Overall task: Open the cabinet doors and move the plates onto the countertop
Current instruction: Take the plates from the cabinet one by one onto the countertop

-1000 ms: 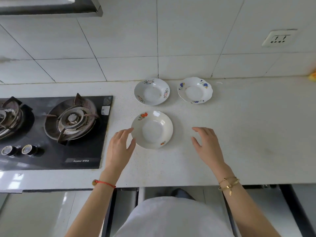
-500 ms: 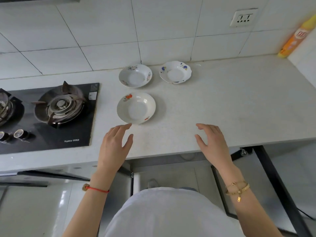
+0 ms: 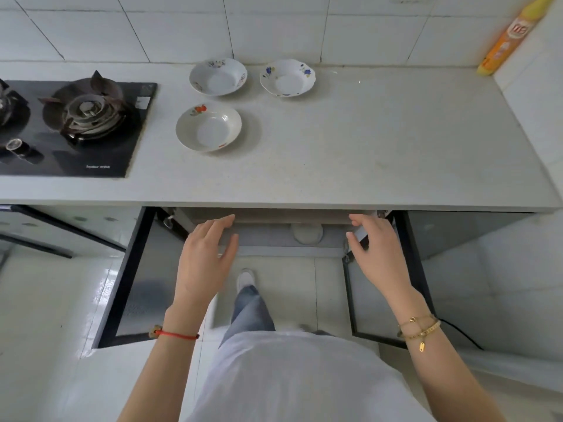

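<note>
Three white plates rest on the countertop (image 3: 365,153): one with a red flower (image 3: 208,128) nearest me, one with faint flowers (image 3: 218,76) behind it, one with blue flowers (image 3: 287,77) to the right. Below the counter edge both cabinet doors stand open, the left door (image 3: 134,278) and the right door (image 3: 377,300). Inside the cabinet a white plate (image 3: 307,233) shows partly under the counter. My left hand (image 3: 207,257) and my right hand (image 3: 377,254) hang open in front of the cabinet opening, holding nothing.
A black gas stove (image 3: 73,123) sits on the counter's left part. A yellow-orange bottle (image 3: 511,35) leans in the back right corner. A side wall (image 3: 536,86) bounds the counter on the right. My leg and shoe (image 3: 245,280) stand before the cabinet.
Both hands dropped from over the countertop to below its edge, in front of the open cabinet. The view tilted down; the plates stayed put.
</note>
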`<state>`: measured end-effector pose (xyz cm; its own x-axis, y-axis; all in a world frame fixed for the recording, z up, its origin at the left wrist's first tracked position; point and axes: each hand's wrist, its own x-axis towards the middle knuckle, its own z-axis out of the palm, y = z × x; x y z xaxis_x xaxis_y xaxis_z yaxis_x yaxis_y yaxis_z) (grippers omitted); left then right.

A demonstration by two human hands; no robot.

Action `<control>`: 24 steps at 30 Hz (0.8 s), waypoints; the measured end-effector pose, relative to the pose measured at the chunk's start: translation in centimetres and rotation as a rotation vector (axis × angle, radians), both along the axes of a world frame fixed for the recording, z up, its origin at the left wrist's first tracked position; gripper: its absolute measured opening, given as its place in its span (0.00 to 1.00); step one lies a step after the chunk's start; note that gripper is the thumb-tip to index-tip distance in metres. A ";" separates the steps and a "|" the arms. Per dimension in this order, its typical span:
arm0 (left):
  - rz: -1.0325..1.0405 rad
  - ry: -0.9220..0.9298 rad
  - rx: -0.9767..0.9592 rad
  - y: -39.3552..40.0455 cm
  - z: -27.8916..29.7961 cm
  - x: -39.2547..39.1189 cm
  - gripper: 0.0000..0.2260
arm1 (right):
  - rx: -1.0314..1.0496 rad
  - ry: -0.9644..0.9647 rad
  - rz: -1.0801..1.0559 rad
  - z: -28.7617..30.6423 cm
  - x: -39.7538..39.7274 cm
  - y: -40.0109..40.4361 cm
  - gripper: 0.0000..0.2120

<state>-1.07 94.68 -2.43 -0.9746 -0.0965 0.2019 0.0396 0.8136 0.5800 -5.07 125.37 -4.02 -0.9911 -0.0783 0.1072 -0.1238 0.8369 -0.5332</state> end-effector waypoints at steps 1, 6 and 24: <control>0.012 -0.011 0.002 0.7 -0.1 1.1 0.15 | 0.001 -0.011 0.006 -0.2 1.0 0.6 0.16; 0.024 -0.050 -0.024 2.4 -0.8 5.4 0.15 | 0.006 -0.039 0.033 -1.0 4.8 2.7 0.16; -0.036 -0.105 -0.046 1.7 -3.2 7.4 0.15 | 0.022 -0.065 -0.071 -3.9 9.4 2.8 0.15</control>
